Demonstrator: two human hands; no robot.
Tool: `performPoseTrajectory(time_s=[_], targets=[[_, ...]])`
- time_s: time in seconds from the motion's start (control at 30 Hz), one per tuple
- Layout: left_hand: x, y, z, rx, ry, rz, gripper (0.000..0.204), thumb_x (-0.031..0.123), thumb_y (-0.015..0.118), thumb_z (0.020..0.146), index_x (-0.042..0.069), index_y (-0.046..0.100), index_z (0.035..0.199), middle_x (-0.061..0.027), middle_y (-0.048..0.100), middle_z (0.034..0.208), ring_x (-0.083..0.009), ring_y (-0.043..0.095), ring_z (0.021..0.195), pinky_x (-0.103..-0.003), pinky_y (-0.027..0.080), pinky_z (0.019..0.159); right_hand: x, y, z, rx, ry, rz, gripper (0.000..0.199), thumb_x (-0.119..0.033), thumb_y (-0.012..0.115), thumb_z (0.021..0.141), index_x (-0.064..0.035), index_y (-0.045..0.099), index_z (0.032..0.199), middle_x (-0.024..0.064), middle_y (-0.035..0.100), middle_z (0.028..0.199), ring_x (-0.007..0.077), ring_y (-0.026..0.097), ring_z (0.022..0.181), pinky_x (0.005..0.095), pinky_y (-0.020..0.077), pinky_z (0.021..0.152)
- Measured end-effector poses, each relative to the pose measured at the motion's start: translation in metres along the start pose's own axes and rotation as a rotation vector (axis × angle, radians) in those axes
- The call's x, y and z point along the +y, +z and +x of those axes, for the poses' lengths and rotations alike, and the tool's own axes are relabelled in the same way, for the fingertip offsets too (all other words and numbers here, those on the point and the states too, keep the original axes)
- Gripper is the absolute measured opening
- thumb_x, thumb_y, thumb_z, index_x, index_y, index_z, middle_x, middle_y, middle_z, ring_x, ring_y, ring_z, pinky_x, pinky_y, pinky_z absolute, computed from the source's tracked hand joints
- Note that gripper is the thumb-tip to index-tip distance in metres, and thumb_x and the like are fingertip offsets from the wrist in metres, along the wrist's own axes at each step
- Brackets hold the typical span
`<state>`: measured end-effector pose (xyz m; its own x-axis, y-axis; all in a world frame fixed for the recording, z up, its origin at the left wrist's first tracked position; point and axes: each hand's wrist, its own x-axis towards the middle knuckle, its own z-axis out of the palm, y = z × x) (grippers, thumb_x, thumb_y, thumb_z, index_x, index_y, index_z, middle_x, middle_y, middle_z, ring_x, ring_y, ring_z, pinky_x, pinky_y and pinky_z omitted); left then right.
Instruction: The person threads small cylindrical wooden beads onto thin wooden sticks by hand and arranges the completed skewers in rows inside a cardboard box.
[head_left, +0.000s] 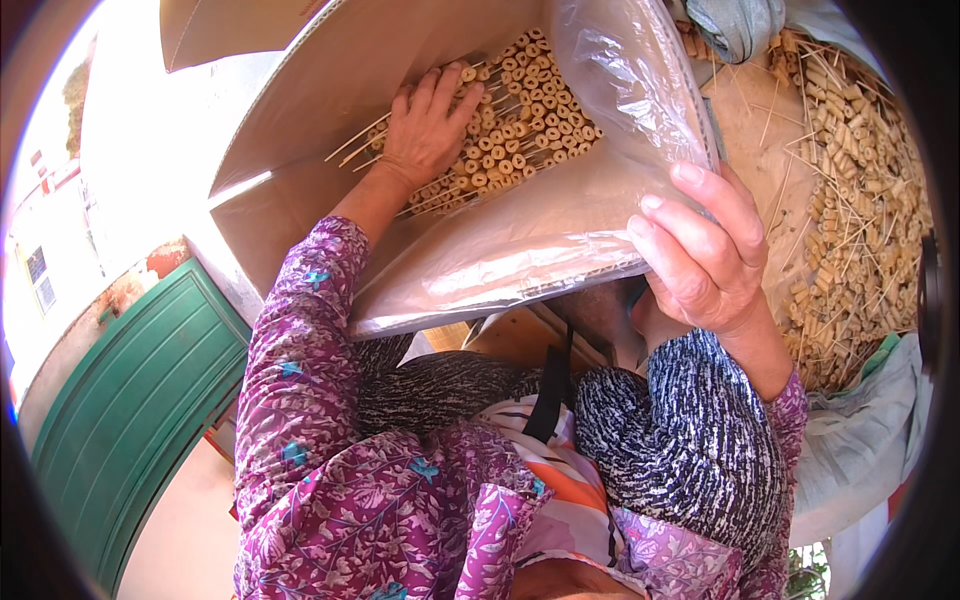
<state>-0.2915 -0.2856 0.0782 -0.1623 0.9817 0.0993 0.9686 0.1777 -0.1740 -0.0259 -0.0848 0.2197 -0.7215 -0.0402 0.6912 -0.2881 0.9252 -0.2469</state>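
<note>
A cardboard box (pixel 300 120) lies tilted before me, its mouth toward me, with a clear plastic liner (pixel 620 85) spread along its right side and near edge. Inside is a packed layer of thin sticks tipped with short, beige, hollow ring-shaped pieces (pixel 515 145). My left hand (pixel 430 125) reaches into the box and rests on these sticks, palm down, its fingers stretched out and a little apart. At the box's right corner, my right hand (pixel 705 240) has its fingers bent over the cardboard edge and the plastic, holding them. Its thumb is mostly hidden.
On the right, a large heap of similar beige pieces and loose sticks (pixel 855 190) lies on a brown surface (pixel 745 115). Grey-blue cloth (pixel 860 430) borders it. My knee in patterned trousers (pixel 690 430) is below the box. A green door (pixel 140 400) stands at left.
</note>
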Motion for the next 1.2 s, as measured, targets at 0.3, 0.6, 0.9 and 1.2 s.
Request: performPoseTrajectory(time_s=[0.3,0.6,0.9,1.2], targets=[[-0.002,-0.007,-0.006,-0.150,-0.015,-0.108,0.083,0.023,0.074,0.072,0.016,0.037,0.145,-0.0187,0.029,0.151,-0.0361,0.037,0.132,-0.048,0.033,0.105,0.002,0.003,0.000,0.018,-0.006,-0.008,0.029,-0.006,0.071,0.075,-0.0100,0.066,0.103,0.0033,0.060,0.102,0.0245,0.059,0.110,0.0398,0.0583,0.086],[-0.003,-0.008,-0.003,-0.133,-0.105,-0.190,0.063,0.031,0.066,0.083,0.012,0.048,0.139,-0.0125,0.038,0.149,-0.0311,0.039,0.131,-0.047,0.035,0.106,0.001,0.005,0.000,0.029,-0.001,-0.009,0.028,-0.006,0.071,0.075,-0.0101,0.066,0.103,0.0031,0.061,0.101,0.0240,0.059,0.109,0.0385,0.0582,0.085],[-0.006,0.000,-0.007,-0.055,-0.184,-0.289,0.050,0.028,0.066,0.086,0.014,0.057,0.132,-0.0099,0.047,0.143,-0.0303,0.049,0.121,-0.041,0.045,0.100,0.001,0.006,0.000,0.042,-0.009,-0.025,0.028,-0.006,0.071,0.075,-0.0106,0.067,0.102,0.0028,0.062,0.102,0.0240,0.060,0.108,0.0383,0.0580,0.084],[0.001,-0.006,0.001,-0.061,-0.243,-0.279,0.039,0.019,0.066,0.086,0.013,0.063,0.124,-0.0101,0.056,0.128,-0.0301,0.054,0.115,-0.040,0.048,0.094,0.005,0.006,-0.004,0.058,-0.018,-0.014,0.023,-0.008,0.070,0.077,-0.0109,0.066,0.100,0.0029,0.063,0.102,0.0235,0.061,0.108,0.0390,0.0577,0.085]])
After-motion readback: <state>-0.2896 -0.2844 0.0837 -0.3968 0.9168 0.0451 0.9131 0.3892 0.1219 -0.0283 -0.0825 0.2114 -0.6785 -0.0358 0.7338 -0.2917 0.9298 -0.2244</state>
